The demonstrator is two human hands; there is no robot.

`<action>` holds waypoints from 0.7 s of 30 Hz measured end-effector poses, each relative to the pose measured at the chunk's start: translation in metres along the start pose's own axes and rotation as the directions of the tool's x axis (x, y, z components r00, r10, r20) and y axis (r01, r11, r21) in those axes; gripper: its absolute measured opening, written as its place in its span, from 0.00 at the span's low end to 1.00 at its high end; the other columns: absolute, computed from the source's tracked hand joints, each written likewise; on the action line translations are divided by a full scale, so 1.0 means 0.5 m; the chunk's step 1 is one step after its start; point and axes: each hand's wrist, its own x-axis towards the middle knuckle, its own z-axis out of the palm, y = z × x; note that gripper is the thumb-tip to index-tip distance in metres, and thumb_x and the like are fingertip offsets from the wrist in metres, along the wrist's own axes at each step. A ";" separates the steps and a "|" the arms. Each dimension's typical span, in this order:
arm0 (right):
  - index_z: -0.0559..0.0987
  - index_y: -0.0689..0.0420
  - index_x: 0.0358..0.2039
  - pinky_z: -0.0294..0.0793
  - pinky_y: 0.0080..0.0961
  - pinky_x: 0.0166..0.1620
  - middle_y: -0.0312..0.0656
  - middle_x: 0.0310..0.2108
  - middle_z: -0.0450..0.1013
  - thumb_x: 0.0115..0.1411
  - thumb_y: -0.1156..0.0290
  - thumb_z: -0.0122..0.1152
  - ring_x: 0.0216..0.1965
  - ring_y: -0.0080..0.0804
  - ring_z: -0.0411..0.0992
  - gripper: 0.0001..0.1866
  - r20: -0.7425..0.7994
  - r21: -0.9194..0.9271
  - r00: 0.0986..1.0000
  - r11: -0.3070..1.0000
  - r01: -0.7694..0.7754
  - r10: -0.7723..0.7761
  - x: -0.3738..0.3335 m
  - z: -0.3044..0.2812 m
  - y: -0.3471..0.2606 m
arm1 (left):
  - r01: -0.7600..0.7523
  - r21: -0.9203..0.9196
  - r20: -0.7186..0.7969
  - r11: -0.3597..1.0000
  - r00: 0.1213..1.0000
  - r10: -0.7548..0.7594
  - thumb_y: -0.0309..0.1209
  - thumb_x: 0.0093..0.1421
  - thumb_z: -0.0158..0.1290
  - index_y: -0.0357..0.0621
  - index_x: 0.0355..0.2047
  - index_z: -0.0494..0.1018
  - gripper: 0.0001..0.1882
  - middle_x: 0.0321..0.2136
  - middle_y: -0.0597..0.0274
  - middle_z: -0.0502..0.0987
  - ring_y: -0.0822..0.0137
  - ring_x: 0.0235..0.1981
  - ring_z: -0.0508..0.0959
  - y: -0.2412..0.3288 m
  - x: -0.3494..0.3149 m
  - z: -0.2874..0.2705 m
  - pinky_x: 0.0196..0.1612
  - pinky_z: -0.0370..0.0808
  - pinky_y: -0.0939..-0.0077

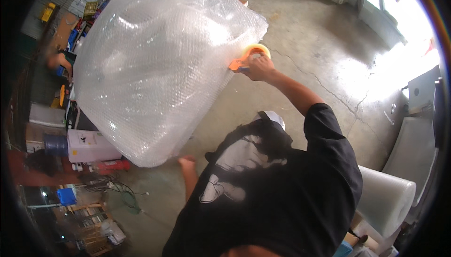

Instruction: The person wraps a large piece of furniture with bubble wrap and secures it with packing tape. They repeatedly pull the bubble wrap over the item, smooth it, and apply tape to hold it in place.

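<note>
- The right hand [261, 68] is clamped around an orange tape dispenser [241, 63], its nose at the edge of the bubble-wrapped bundle [150, 69], which spreads out to that hand's left.
- The left hand [187, 163], below and left of the right, is at the bundle's near corner; whether its fingers are together or apart on the film I cannot tell.
- The step looks like taping the wrap down; the next move seems to call for steady pressure at the dispenser's nose – and a snug sheet under it.
- Hard to make out: the wrapped object, veiled by cloudy film; any tape already laid; the left fingertips – blurred.
</note>
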 end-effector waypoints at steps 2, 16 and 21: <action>0.76 0.69 0.38 0.68 0.40 0.54 0.49 0.27 0.79 0.62 0.43 0.56 0.34 0.45 0.80 0.33 -0.018 0.044 0.997 0.996 -0.077 0.078 0.012 -0.014 0.047 | -0.127 0.485 0.403 0.865 0.911 -0.092 0.51 0.67 0.35 0.40 0.44 0.74 0.28 0.37 0.49 0.80 0.54 0.35 0.79 -0.081 -0.049 0.029 0.40 0.77 0.55; 0.85 0.65 0.36 0.79 0.39 0.43 0.54 0.34 0.81 0.48 0.33 0.64 0.40 0.48 0.82 0.40 0.346 0.559 0.522 0.276 -0.782 0.779 -0.061 0.002 0.295 | -0.896 0.208 0.962 -0.392 0.259 -0.082 0.52 0.64 0.52 0.37 0.61 0.68 0.35 0.56 0.44 0.75 0.47 0.58 0.74 -0.228 -0.608 0.861 0.61 0.69 0.55; 0.84 0.70 0.32 0.77 0.35 0.34 0.47 0.31 0.80 0.48 0.35 0.71 0.30 0.37 0.79 0.40 0.668 0.579 0.407 -0.092 -0.810 0.623 -0.343 0.072 0.300 | -0.757 0.608 0.793 0.238 0.569 -0.217 0.50 0.65 0.50 0.40 0.62 0.65 0.32 0.53 0.51 0.76 0.54 0.57 0.75 -0.248 -0.645 0.985 0.56 0.73 0.57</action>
